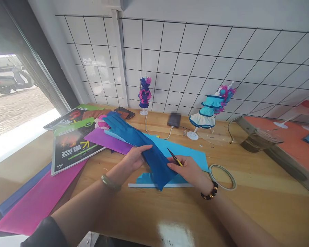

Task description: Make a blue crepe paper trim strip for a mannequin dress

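A long strip of dark blue crepe paper lies diagonally across the wooden table. My left hand grips its near part, fingers curled over the paper's edge. My right hand is closed round small yellow-handled scissors, whose dark blades point up and left, right beside the strip. Under the strip lie a light blue sheet and a purple sheet. A white ruler-like strip lies at the near edge of the papers.
A roll of tape sits right of my right hand. Magazines and a pink sheet lie at left. Two paper-dressed mannequins, a phone, a charger and a lidded drink cup stand behind.
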`<state>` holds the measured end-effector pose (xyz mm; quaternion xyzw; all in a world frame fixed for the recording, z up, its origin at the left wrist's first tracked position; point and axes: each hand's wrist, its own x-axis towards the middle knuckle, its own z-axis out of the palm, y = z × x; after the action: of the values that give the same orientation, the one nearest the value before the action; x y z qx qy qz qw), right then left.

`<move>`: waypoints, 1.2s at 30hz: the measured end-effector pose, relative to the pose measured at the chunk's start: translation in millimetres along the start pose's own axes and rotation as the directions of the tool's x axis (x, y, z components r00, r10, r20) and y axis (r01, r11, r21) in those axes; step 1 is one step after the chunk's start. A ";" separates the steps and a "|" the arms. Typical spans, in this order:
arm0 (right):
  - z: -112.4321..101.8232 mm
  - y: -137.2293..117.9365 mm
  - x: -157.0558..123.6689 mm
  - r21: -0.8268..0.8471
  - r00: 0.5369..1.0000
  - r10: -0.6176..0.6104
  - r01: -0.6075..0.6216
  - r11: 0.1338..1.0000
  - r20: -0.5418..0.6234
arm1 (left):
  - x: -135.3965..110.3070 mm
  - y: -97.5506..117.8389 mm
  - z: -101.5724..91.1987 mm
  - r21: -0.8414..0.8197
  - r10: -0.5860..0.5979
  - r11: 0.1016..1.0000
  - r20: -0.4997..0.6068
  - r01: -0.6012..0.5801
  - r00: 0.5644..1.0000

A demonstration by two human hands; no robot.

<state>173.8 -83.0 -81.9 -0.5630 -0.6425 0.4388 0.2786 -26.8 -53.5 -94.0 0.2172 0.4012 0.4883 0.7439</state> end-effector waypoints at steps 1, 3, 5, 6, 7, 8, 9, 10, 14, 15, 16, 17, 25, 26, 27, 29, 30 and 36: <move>0.3 -0.1 -2.0 0.007 1.000 -0.001 0.001 1.000 -0.006 | 2.2 -1.7 1.5 -0.004 -0.005 1.000 0.004 0.005 1.000; -0.3 -0.3 -4.8 0.008 1.000 -0.001 0.001 1.000 -0.010 | 7.0 -4.8 2.5 -0.025 -0.019 1.000 0.020 0.020 1.000; -2.1 -0.4 -6.3 -0.008 1.000 -0.004 0.004 1.000 -0.009 | 10.4 -7.1 1.9 -0.040 -0.019 0.999 0.047 0.021 0.999; -3.3 -0.2 -6.7 -0.018 1.000 -0.004 0.004 1.000 -0.009 | 11.0 -7.7 1.5 -0.038 -0.015 0.999 0.062 0.017 0.998; -4.6 0.1 -6.9 -0.026 1.000 -0.004 0.004 1.000 -0.011 | 10.9 -8.1 1.2 -0.030 -0.007 1.000 0.075 0.009 0.997; -6.0 0.6 -7.0 -0.032 1.000 -0.004 0.003 0.999 -0.012 | 10.2 -8.0 1.1 -0.018 0.001 1.000 0.085 0.001 0.996; -7.3 1.2 -7.1 -0.038 1.000 -0.002 0.001 0.999 -0.013 | 9.0 -7.6 1.2 -0.008 0.010 1.000 0.087 -0.009 0.996; -8.5 1.8 -7.2 -0.044 1.000 0.000 -0.001 0.999 -0.010 | 7.8 -7.0 1.5 -0.002 0.020 1.000 0.084 -0.020 0.996; -10.9 2.9 -7.7 -0.044 1.000 -0.012 0.014 0.999 0.027 | 5.2 -3.5 1.5 -0.011 0.097 0.995 0.017 -0.097 0.995; -10.9 2.5 -8.0 -0.037 0.999 -0.014 0.016 0.999 0.047 | 5.6 -2.8 0.7 -0.009 0.122 0.993 -0.007 -0.122 0.993; -10.6 1.9 -8.3 -0.032 0.998 -0.011 0.014 0.999 0.067 | 6.1 -2.3 -0.5 -0.003 0.143 0.990 -0.029 -0.143 0.989; -10.1 1.0 -8.7 -0.030 0.997 -0.004 0.006 1.000 0.082 | 6.8 -2.0 -2.1 0.005 0.162 0.987 -0.048 -0.162 0.986; -6.4 -3.2 -11.1 0.064 0.998 0.061 -0.062 0.996 0.018 | 7.7 -2.0 -12.8 0.041 0.247 0.969 -0.071 -0.244 0.966; -6.0 -2.9 -11.0 0.098 0.998 0.068 -0.068 0.993 -0.001 | 7.3 -1.6 -12.7 0.037 0.256 0.966 -0.069 -0.254 0.964; -5.6 -2.5 -10.8 0.133 0.997 0.076 -0.073 0.988 -0.022 | 6.9 -1.3 -12.3 0.042 0.258 0.966 -0.065 -0.256 0.964; -4.7 -1.5 -10.2 0.209 0.993 0.094 -0.078 0.975 -0.067 | 6.5 -0.7 -11.5 0.066 0.255 0.966 -0.054 -0.251 0.965; -4.1 -1.1 -9.9 0.248 0.991 0.103 -0.079 0.965 -0.084 | 6.4 -0.7 -11.2 0.077 0.255 0.965 -0.049 -0.251 0.966; -1.1 -1.4 -9.8 0.356 0.984 0.135 -0.087 0.931 -0.114 | 7.8 -3.4 -11.6 0.088 0.284 0.956 -0.037 -0.280 0.958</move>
<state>176.0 -92.2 -78.8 -0.5688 -0.5009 0.5214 0.3921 -32.8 -48.8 -106.2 0.2901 0.4039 0.5779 0.6471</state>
